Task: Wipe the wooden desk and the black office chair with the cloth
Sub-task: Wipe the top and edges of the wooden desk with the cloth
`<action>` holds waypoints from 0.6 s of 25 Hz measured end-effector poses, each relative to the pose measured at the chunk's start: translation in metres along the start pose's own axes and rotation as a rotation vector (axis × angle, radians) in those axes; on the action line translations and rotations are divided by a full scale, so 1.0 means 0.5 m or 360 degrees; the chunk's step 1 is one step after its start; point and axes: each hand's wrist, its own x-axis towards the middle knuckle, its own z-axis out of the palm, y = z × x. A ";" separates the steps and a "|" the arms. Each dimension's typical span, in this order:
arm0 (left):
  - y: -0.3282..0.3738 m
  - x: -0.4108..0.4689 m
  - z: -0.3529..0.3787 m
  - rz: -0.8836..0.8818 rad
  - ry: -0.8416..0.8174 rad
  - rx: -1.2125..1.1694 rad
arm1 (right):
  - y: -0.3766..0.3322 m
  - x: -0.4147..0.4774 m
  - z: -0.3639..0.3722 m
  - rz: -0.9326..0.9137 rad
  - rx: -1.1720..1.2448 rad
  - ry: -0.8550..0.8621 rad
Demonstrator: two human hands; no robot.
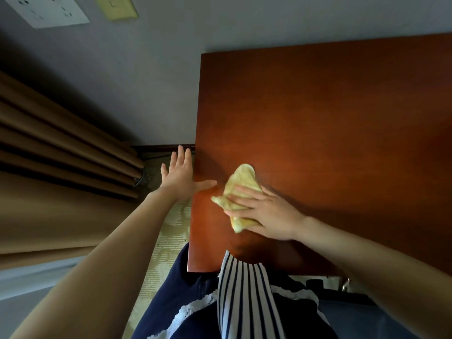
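The reddish-brown wooden desk (330,123) fills the right half of the view. A crumpled yellow cloth (241,184) lies on its near left part. My right hand (266,211) lies flat on the cloth and presses it onto the wood, fingers pointing left. My left hand (179,176) is at the desk's left edge with fingers spread; its thumb rests on the desktop while the fingers hang past the edge. The black office chair is not in view.
Brown curtains (61,167) hang at the left. A grey wall (146,81) with a white socket plate (49,11) and a yellowish switch (117,7) is behind the desk. Patterned carpet (168,241) runs between curtain and desk. My striped top and dark skirt are below.
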 end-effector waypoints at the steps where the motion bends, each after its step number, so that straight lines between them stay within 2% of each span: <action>1: 0.004 0.014 -0.007 0.0019 0.0004 0.0017 | 0.018 -0.026 0.000 -0.0096 -0.0025 -0.0029; 3: 0.013 0.045 -0.023 0.0062 -0.0006 0.0068 | 0.072 -0.068 -0.006 -0.0186 -0.0071 -0.0119; 7: 0.036 0.099 -0.056 0.0086 -0.0061 0.0113 | 0.167 -0.080 -0.048 -0.0104 -0.0183 -0.0201; 10: 0.054 0.149 -0.080 0.0066 -0.0102 0.0111 | 0.234 -0.048 -0.084 0.0107 -0.0211 -0.0253; 15: 0.078 0.216 -0.098 0.0158 -0.0095 0.0122 | 0.334 0.043 -0.127 0.0557 -0.0017 -0.0148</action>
